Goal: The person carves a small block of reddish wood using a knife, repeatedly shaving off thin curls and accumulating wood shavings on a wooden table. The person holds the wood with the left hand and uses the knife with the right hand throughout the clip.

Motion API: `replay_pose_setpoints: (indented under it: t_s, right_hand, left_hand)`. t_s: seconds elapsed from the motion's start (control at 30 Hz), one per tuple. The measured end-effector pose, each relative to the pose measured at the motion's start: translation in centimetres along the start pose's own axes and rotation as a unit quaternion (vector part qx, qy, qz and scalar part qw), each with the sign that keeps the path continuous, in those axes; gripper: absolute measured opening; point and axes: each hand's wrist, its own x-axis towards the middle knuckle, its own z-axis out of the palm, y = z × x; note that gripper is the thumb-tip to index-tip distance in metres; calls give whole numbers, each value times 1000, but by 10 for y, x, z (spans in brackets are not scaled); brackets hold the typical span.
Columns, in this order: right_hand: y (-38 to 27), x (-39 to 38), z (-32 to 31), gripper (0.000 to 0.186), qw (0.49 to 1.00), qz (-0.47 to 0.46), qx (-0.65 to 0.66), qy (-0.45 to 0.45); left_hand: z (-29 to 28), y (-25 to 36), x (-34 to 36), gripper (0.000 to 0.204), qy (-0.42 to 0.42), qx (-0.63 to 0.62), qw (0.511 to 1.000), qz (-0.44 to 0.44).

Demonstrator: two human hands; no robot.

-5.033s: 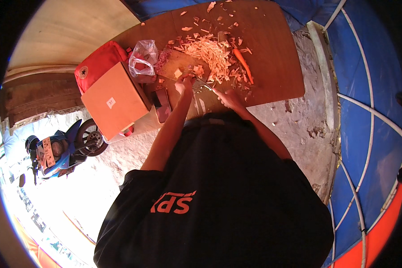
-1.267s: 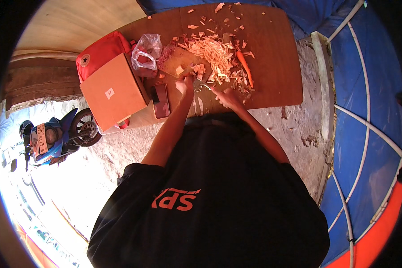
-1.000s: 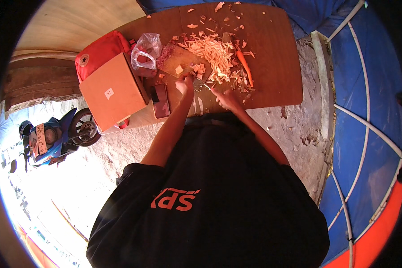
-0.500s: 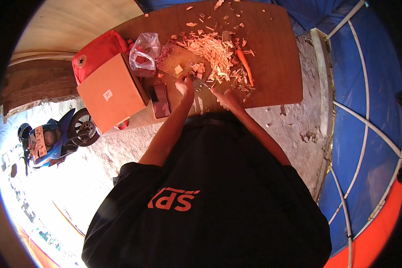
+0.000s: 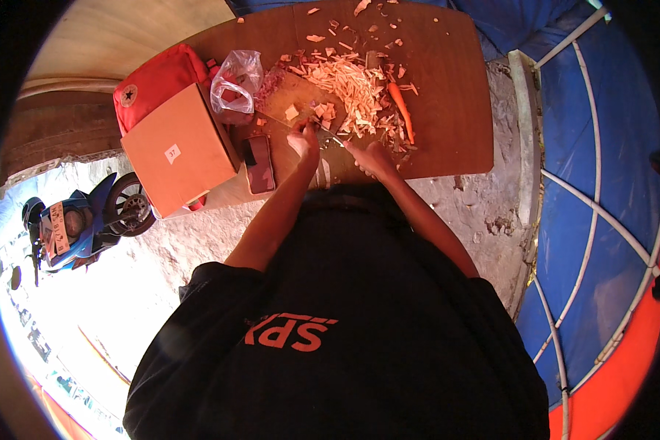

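Observation:
My left hand (image 5: 303,138) is closed at the near edge of a yellowish cutting board (image 5: 282,103), its fingertips round a small dark piece I cannot make out. My right hand (image 5: 367,157) grips the handle of a knife (image 5: 332,136), whose blade angles toward my left fingers. Small pale cubes (image 5: 292,112) and chopped purplish bits (image 5: 270,84) lie on the board. A heap of pale cut strips (image 5: 348,88) spreads just beyond my hands, with a whole carrot (image 5: 400,107) to its right and scattered scraps around it.
The wooden table (image 5: 455,95) also holds a clear plastic bag (image 5: 235,77), red backpack (image 5: 150,77), cardboard box (image 5: 183,132) and phone (image 5: 259,164). A blue motorcycle (image 5: 73,227) stands at left; a concrete ledge (image 5: 524,132) and blue tarp with white pipes (image 5: 576,132) are at right.
The table and everything on it has shifted slightly left in the view. Both hands stay in nearly the same place relative to the board, the knife still in my right hand.

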Motion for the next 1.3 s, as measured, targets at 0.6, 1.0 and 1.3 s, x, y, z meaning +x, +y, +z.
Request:
replay_pose_setpoints:
  t_s: [0.6,1.0,1.3]
  right_hand:
    - [-16,12,8,67,999,10,-22,22]
    - [19,23,31,71,997,-10,78,-15]
    - [42,17,34,68,977,17,193,-89]
  left_hand:
    - [-1,23,-13,13,15,62,995,74]
    - [-2,-8,6,11,-28,-86,994,-53]
    - [-9,-13,9,12,-81,4,997,-15]
